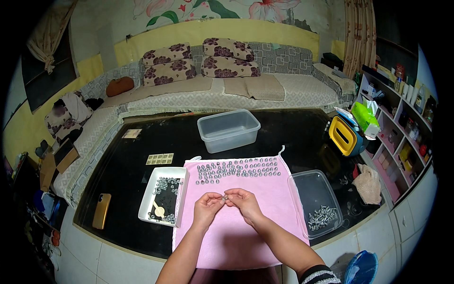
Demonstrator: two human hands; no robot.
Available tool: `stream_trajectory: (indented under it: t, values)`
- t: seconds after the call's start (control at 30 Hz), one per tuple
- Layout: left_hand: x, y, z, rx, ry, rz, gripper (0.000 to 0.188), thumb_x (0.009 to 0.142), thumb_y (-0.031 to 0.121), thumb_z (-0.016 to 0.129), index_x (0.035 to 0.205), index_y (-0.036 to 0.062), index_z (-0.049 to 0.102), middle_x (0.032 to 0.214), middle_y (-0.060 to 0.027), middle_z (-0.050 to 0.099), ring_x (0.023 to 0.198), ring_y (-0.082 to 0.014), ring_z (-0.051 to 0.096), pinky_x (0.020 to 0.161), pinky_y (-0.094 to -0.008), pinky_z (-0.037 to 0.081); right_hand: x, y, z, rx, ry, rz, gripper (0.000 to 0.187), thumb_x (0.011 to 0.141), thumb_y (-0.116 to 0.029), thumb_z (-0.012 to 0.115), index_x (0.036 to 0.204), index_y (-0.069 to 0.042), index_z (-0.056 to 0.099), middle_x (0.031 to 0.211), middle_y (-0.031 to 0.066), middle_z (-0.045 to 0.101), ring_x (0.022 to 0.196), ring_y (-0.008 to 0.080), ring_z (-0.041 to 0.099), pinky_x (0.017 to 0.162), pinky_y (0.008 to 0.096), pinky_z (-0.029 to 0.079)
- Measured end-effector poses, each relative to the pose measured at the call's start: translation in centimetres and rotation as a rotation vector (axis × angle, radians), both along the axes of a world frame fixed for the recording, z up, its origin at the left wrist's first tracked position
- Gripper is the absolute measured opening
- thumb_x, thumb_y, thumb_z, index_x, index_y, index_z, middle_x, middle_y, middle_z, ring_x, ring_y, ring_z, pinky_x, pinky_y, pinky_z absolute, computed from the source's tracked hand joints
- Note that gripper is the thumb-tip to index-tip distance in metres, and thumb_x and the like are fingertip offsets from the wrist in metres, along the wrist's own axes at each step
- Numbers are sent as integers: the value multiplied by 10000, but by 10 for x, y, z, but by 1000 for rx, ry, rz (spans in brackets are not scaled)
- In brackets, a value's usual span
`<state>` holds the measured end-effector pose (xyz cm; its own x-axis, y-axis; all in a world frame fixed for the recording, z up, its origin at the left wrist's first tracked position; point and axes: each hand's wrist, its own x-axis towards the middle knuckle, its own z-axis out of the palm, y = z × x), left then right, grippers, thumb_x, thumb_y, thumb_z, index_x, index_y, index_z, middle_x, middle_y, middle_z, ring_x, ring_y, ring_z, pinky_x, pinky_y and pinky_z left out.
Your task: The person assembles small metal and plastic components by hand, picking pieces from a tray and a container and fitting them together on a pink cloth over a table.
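Note:
Over the pink cloth (241, 239), my left hand (207, 207) and my right hand (245, 204) meet fingertip to fingertip. Both pinch a small silvery metal piece (224, 198), mostly covered by the fingers. Beyond them, small rounded metal pieces (236, 166) stand in several rows on the cloth. To the left, a white box (145, 199) holds small round metal parts (168, 184) and a cream-coloured scoop (159, 208). At the right, a clear shallow plastic tray (309, 187) has a heap of slim, bolt-like metal parts (323, 217) at its near end.
A clear plastic tub (229, 134) stands behind the cloth on the black table (184, 135). A gold phone (101, 211) and a sheet of square labels (160, 159) lie leftward. At the right are a yellow-and-blue tissue box (345, 137) and a beige cloth (367, 184).

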<state>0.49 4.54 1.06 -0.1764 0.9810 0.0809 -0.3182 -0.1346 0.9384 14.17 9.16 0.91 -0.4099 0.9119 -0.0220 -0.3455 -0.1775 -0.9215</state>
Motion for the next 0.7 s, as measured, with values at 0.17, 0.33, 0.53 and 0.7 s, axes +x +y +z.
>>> stream_trajectory:
  t: [0.17, 0.33, 0.53, 0.7]
  values:
    - [0, 1, 0, -2, -12, 11, 174, 749, -78, 596, 896, -11, 533, 860, -82, 585, 797, -131, 592, 740, -233, 499, 0, -1, 1, 19, -17, 3, 170, 827, -61, 549, 975, 19, 575, 839, 60, 611, 723, 94, 559, 688, 212, 457]
    - [0, 0, 1, 15, -40, -11, 183, 746, -84, 596, 901, -16, 528, 867, -93, 586, 813, -142, 595, 751, -245, 503, 0, -3, 2, 10, -16, 1, 171, 819, -58, 559, 970, 20, 575, 825, 59, 612, 711, 91, 555, 682, 209, 455]
    - [-1, 1, -2, 11, -19, -6, 179, 751, -88, 587, 903, -15, 528, 875, -95, 588, 806, -140, 594, 748, -243, 503, -1, -5, 7, 11, -38, 4, 144, 806, -20, 563, 938, 38, 567, 832, 84, 603, 715, 105, 562, 677, 208, 467]
    - [-2, 1, -2, 14, -13, -1, 175, 754, -87, 585, 903, -14, 530, 866, -93, 588, 806, -137, 592, 737, -237, 503, -1, -5, 5, 44, -77, 8, 134, 806, -22, 564, 926, 38, 564, 841, 90, 599, 723, 112, 566, 683, 214, 471]
